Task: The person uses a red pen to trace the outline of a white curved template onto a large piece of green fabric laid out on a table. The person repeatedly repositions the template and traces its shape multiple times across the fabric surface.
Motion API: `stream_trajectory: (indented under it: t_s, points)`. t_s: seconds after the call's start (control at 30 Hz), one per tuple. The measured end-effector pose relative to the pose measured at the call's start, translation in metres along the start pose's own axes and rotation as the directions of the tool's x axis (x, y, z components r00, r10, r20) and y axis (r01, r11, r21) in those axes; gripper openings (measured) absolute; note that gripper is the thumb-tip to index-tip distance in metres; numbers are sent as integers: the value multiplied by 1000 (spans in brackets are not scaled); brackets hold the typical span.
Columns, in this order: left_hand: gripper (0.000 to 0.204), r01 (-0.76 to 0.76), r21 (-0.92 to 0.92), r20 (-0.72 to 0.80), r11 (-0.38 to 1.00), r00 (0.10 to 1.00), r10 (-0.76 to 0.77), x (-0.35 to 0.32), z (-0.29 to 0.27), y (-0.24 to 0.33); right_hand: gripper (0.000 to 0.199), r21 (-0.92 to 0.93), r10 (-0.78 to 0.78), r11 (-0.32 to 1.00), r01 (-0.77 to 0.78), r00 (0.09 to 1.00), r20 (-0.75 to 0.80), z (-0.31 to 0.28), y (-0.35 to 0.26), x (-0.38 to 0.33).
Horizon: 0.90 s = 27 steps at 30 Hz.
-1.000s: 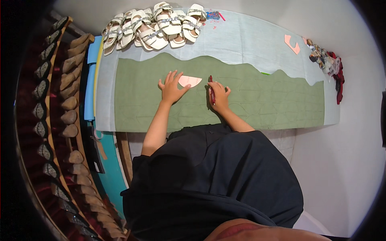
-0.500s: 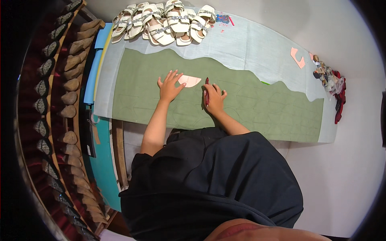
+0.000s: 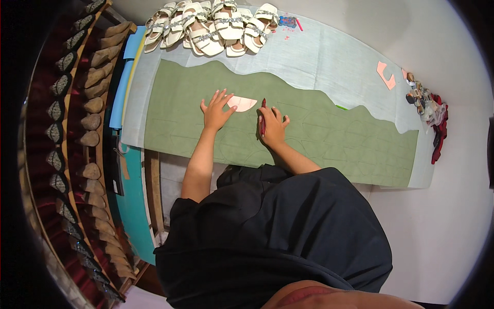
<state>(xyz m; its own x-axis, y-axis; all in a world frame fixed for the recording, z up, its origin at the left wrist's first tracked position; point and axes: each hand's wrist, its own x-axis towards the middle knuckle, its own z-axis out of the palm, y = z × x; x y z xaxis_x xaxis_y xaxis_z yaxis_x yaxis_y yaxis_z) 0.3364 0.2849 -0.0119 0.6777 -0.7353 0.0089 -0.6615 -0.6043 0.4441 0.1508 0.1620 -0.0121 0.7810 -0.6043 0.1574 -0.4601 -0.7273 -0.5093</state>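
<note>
A green sheet of material (image 3: 185, 108) with one wavy far edge lies across the table, and faint curved outlines are drawn over much of it. My left hand (image 3: 216, 112) rests on the sheet with its fingers spread. Its thumb and fingertips touch the left end of a small pale pink pattern piece (image 3: 244, 104), which has a rounded lower edge. To the right of that piece, my right hand (image 3: 273, 125) is closed round a dark red pen (image 3: 263, 121). The pen lies along the thumb side, its upper end pointing away from me.
White sandals (image 3: 229, 28) with jewelled straps crowd the table's far left. Another pink pattern piece (image 3: 385, 76) lies at the right, near a cluster of small items (image 3: 419, 98) and a red-black cloth (image 3: 439, 134). Racks of wooden shoe lasts (image 3: 91, 121) and dark shoes (image 3: 55, 134) stand left.
The whole view has turned slightly. Both hands, the pen and the pink pattern piece keep nearly the same places on the green sheet.
</note>
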Motion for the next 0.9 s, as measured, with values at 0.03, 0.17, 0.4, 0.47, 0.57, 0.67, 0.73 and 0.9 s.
stream_trajectory:
  t_s: [0.03, 0.17, 0.4, 0.47, 0.57, 0.67, 0.73, 0.9]
  points:
    - [47, 4, 2, -1, 1000, 1000, -4, 0, 0, 0, 29, 2, -1, 1000, 1, 1000, -6, 1, 0, 0]
    - [47, 4, 5, 0, 1000, 1000, -4, 0, 0, -4, 29, 12, -12, 1000, 12, 1000, -2, -2, -2, 1]
    - [49, -19, 9, 17, 1000, 1000, 19, 2, -2, -5, 34, -50, -46, 998, 48, 998, 36, -1, -5, -1]
    - [50, -33, -5, 16, 999, 999, 33, 3, -3, -3, 37, -94, -154, 983, 157, 987, 40, 4, -2, -6]
    - [48, -30, -13, 26, 999, 999, 31, 2, -3, -6, 41, -110, -122, 985, 136, 985, 122, 6, -1, -4]
    - [48, -42, -17, 36, 999, 998, 42, 2, -1, -8, 41, -155, -77, 982, 108, 978, 192, 5, -4, -3]
    - [49, -59, -29, 30, 998, 998, 60, 5, 0, -11, 41, -176, -45, 981, 86, 973, 226, 4, -5, -1]
    - [49, -85, -61, 32, 994, 996, 87, 6, 0, -13, 40, -226, -75, 968, 112, 983, 167, 8, -6, -2]
